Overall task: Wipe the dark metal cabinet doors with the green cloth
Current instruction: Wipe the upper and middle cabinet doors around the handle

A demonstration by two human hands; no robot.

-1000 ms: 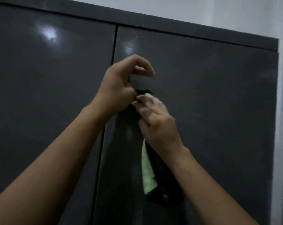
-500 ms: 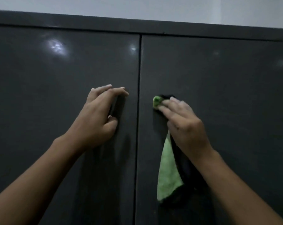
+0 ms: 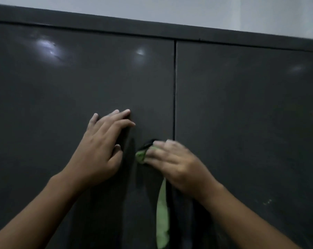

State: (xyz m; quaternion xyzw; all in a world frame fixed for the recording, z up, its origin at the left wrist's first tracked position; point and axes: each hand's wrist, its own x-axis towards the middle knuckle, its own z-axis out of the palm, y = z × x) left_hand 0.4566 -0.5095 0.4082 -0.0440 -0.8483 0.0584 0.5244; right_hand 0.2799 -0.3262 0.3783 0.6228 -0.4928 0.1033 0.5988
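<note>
The dark metal cabinet fills the view, its left door (image 3: 62, 105) and right door (image 3: 242, 123) meeting at a vertical seam. My left hand (image 3: 100, 150) rests on the left door with its fingers fairly straight. My right hand (image 3: 175, 164), blurred by motion, holds the green cloth (image 3: 162, 212) against the left door just beside the seam. A bunched green corner of the cloth pokes out past its fingertips. A long strip of cloth, green with a dark side, hangs down below the wrist.
The cabinet's top edge (image 3: 152, 27) runs across the upper part of the view, with a pale wall (image 3: 206, 9) behind it. Light reflections show on both glossy doors.
My right hand has carried the cloth leftward across the seam, from the right door onto the left door. My left hand stays pressed on the left door. The view has shifted left.
</note>
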